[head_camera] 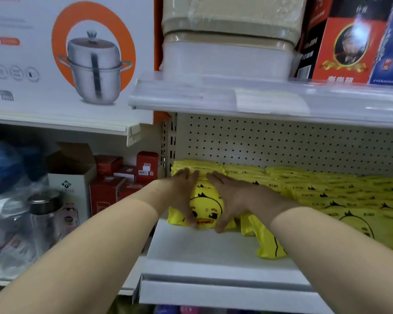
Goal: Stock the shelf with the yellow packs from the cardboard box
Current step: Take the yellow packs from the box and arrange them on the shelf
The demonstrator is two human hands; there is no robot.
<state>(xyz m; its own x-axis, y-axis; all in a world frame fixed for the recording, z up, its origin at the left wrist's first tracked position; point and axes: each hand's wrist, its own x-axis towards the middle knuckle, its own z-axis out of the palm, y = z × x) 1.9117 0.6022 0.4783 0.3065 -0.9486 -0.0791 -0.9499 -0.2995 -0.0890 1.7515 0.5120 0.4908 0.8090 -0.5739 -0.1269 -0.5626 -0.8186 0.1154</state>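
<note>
Grip is basically a two-palm squeeze: left hand (182, 193) and right hand (233, 201) are pressing in on either side of a duck-print yellow pack (205, 206). The fingers are lying fairly straight and pointing toward the pegboard back (281, 143), not wrapping round anything. The thumbs are hanging down at the pack's front edge, but it's blurry there, so I can't swear they aren't hooking under it. The pack is sitting at the left end of the white shelf (202, 252), just beside the rows of yellow packs (331, 191) running off to the right. The cardboard box isn't showing anywhere.

What's bugging me is the loose pack (267, 243) lying crooked near the right wrist and poking toward the shelf's front. I reckon a forearm pulling out could be dragging it off the edge. Slick plastic squeezed from the sides could also be popping up or sliding forward.

Both forearms are reaching in side by side, with the wrists angling inward so the hands make a V.
</note>
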